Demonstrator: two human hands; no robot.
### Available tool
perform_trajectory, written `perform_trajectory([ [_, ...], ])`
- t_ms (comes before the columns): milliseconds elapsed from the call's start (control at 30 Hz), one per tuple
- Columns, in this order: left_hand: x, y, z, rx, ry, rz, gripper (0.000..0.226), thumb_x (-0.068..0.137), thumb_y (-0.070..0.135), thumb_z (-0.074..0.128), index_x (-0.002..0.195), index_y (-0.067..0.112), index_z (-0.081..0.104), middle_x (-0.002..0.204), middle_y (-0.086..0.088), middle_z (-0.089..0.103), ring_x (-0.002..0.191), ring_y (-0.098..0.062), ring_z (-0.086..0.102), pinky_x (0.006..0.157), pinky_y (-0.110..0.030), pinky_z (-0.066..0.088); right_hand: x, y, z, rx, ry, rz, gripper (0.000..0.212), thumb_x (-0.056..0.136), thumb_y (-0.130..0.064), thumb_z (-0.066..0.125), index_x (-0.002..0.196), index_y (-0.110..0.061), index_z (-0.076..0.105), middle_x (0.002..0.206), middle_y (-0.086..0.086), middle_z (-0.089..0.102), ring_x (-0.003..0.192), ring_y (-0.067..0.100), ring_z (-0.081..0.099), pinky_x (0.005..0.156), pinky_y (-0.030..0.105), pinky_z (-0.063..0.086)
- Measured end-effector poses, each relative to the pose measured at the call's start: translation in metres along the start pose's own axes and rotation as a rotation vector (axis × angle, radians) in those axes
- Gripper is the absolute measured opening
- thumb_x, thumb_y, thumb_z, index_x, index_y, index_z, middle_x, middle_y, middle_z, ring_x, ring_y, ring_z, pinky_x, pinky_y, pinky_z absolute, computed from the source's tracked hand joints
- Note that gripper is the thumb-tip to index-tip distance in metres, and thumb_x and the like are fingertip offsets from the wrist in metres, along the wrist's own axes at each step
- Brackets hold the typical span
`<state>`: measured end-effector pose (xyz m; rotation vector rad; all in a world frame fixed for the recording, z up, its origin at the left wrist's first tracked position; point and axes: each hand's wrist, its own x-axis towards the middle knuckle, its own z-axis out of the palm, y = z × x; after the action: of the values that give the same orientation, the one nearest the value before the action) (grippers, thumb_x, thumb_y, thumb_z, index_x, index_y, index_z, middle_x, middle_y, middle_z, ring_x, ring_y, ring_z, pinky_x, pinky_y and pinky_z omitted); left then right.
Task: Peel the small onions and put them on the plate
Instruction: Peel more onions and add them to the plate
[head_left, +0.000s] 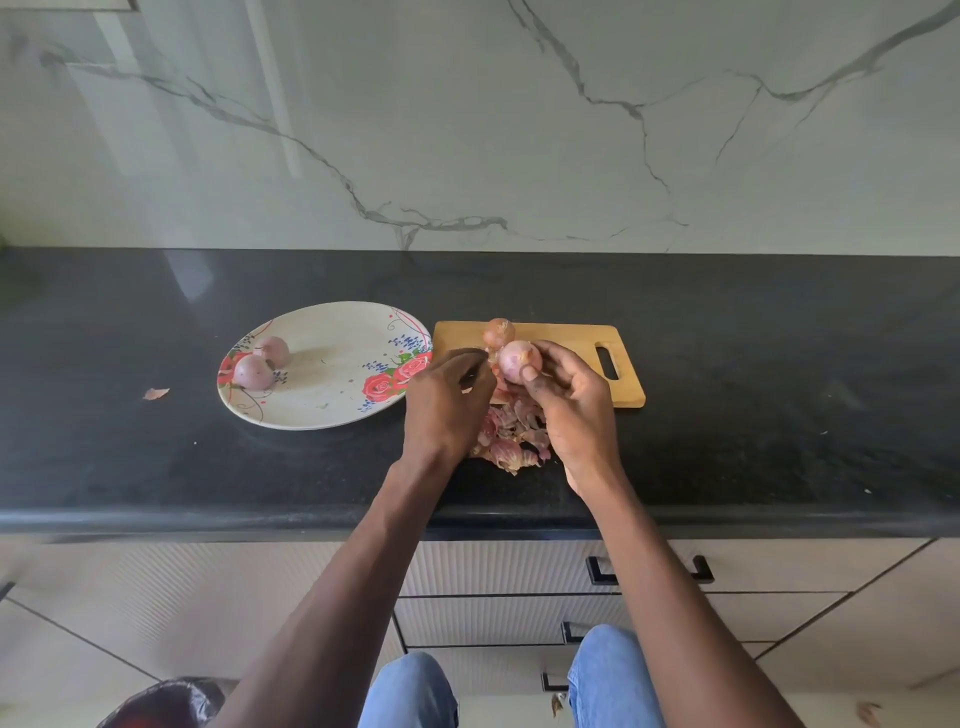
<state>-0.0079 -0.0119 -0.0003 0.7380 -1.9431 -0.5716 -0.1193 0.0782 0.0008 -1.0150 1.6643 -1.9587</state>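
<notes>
Head view: peelings (511, 441) are lying nearest on the table (727, 441). One onion (519, 361) is being pinched by the right hand (566, 405) above the board (571, 343); skin is being pinched by the left hand (447, 400). Judged light, firm, slippery. Two peeled onions (253, 372) are resting on the plate (332, 395); one unpeeled (498, 331) is waiting.

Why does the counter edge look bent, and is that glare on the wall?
Head view: the wide-angle lens bows the counter edge; pale window-like reflections streak the glossy marble wall and the counter's left; the onion and hands look fairly sharp, the lower-left corner blurs.
</notes>
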Motion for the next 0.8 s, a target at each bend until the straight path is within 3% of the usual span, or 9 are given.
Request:
perform_trajectory([
  [100,0.002,0.001,-0.001,-0.008,0.001,-0.074,0.026,0.096,0.002,0.059,0.119,0.002,0.072,0.117,-0.011,0.073,0.097,-0.018,0.068,0.087,-0.019,0.049,0.0,-0.001,-0.001,0.123,-0.018,0.075,0.026,0.097,-0.015,0.066,0.122,-0.02,0.066,0.113,0.003,0.075,0.106,0.016,0.071,0.093,0.033,0.056],
  [167,0.003,0.002,-0.002,-0.08,-0.024,-0.119,0.037,0.099,0.006,0.057,0.135,0.006,0.062,0.126,-0.006,0.069,0.108,-0.012,0.067,0.089,-0.009,0.046,0.0,-0.003,-0.001,0.258,-0.038,0.14,0.027,0.1,-0.013,0.061,0.127,-0.013,0.064,0.114,0.007,0.075,0.103,0.025,0.073,0.094,0.038,0.056],
  [233,0.003,0.003,-0.004,-0.118,-0.03,-0.108,0.032,0.1,0.019,0.061,0.131,0.01,0.067,0.12,-0.003,0.072,0.106,-0.007,0.067,0.082,-0.002,0.045,0.0,-0.006,-0.002,0.331,-0.047,0.181,0.031,0.101,-0.012,0.058,0.131,-0.005,0.062,0.114,0.008,0.075,0.101,0.027,0.074,0.094,0.037,0.057],
  [300,0.002,0.002,-0.006,-0.199,-0.052,-0.113,0.033,0.099,0.031,0.065,0.125,0.012,0.072,0.115,-0.002,0.075,0.104,-0.007,0.071,0.083,-0.011,0.052,-0.001,-0.007,-0.002,0.335,-0.053,0.191,0.032,0.1,-0.014,0.059,0.131,-0.007,0.063,0.114,0.006,0.075,0.103,0.026,0.073,0.093,0.036,0.057],
  [367,0.0,0.002,-0.008,-0.339,-0.088,-0.162,0.032,0.096,0.025,0.069,0.125,0.011,0.072,0.115,-0.003,0.075,0.103,-0.007,0.072,0.086,-0.02,0.056,-0.002,-0.006,-0.002,0.273,-0.046,0.165,0.03,0.099,-0.014,0.061,0.129,-0.014,0.066,0.116,0.002,0.075,0.109,0.021,0.071,0.096,0.037,0.055],
  [500,-0.002,0.003,-0.011,-0.401,-0.163,-0.16,0.03,0.094,0.016,0.071,0.124,0.011,0.072,0.112,-0.001,0.076,0.101,-0.007,0.073,0.086,-0.025,0.058,-0.004,-0.006,-0.001,0.039,-0.029,0.04,0.036,0.094,-0.013,0.069,0.13,-0.021,0.068,0.12,-0.011,0.072,0.111,-0.001,0.065,0.093,0.022,0.054],
  [667,0.001,-0.003,-0.008,-0.621,-0.217,-0.317,0.03,0.091,0.016,0.073,0.12,0.008,0.073,0.108,-0.007,0.077,0.101,-0.024,0.074,0.094,-0.046,0.058,-0.003,-0.001,0.0,-0.098,-0.017,-0.055,0.04,0.09,-0.013,0.074,0.125,-0.03,0.07,0.126,-0.01,0.069,0.118,0.005,0.062,0.101,0.034,0.053],
  [733,0.002,-0.003,-0.007,-0.745,-0.228,-0.395,0.027,0.091,0.005,0.069,0.118,0.001,0.073,0.107,-0.014,0.076,0.1,-0.031,0.074,0.094,-0.046,0.058,-0.002,-0.001,0.001,-0.115,-0.012,-0.062,0.04,0.089,-0.013,0.075,0.126,-0.027,0.069,0.125,-0.01,0.069,0.118,0.003,0.062,0.102,0.032,0.053],
  [800,0.003,-0.003,-0.008,-0.794,-0.213,-0.42,0.025,0.092,-0.007,0.062,0.113,0.0,0.073,0.105,-0.016,0.076,0.098,-0.033,0.074,0.09,-0.04,0.06,-0.002,-0.002,0.0,-0.082,-0.012,-0.064,0.04,0.09,-0.01,0.074,0.128,-0.018,0.068,0.124,-0.009,0.069,0.115,-0.004,0.061,0.099,0.021,0.051],
])
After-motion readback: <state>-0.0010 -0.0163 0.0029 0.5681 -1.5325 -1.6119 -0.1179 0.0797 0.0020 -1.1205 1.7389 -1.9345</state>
